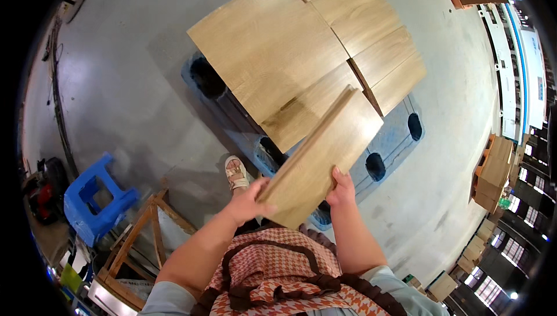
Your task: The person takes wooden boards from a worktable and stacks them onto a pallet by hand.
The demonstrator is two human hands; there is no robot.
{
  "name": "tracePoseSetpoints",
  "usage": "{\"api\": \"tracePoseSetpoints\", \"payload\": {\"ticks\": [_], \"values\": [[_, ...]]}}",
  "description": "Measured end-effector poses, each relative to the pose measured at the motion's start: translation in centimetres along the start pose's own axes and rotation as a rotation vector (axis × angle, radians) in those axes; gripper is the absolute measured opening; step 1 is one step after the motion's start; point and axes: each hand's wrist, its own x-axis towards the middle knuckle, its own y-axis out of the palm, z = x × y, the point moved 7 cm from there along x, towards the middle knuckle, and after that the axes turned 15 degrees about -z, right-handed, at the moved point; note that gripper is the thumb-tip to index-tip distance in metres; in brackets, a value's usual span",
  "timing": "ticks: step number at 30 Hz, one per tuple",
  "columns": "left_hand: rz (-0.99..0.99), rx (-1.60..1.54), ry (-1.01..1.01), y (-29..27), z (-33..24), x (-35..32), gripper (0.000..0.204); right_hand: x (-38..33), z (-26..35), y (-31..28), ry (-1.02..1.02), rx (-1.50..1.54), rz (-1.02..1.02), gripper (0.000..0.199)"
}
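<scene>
A light wooden board (pixel 325 159), with a grooved long edge, is held tilted in front of my body. My left hand (pixel 250 201) grips its near left edge, with the fingers partly hidden at the board. On the other side my right hand (pixel 341 187) clasps the right edge, thumb on the top face. Beyond the held board, several flat wooden panels (pixel 272 43) of the same tone lie side by side in stacks on a blue plastic pallet (pixel 394 139). The far end of the held board overlaps the nearest panels in view; whether it touches them I cannot tell.
A blue plastic stool (pixel 96 200) lies at the left, beside a wooden frame (pixel 155 223). Dark cables (pixel 58 101) run along the floor at the far left. Cardboard boxes (pixel 493 168) and a long white machine (pixel 528 78) stand at the right. My sandalled foot (pixel 235 172) is by the pallet.
</scene>
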Motion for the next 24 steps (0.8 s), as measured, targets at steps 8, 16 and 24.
{"api": "tracePoseSetpoints", "payload": {"ticks": [8, 16, 24], "values": [[-0.374, -0.62, -0.35, -3.2, 5.5, 9.6, 0.061, 13.1, -0.3, -3.4, -0.141, -0.058, -0.336, 0.041], [-0.213, -0.657, -0.347, -0.7, 2.7, 12.1, 0.056, 14.6, 0.0, -2.0, -0.111, -0.46, -0.515, 0.032], [-0.178, -0.599, -0.141, -0.4, -1.7, 12.4, 0.065, 14.9, 0.4, 1.4, -0.198, -0.429, -0.424, 0.036]]}}
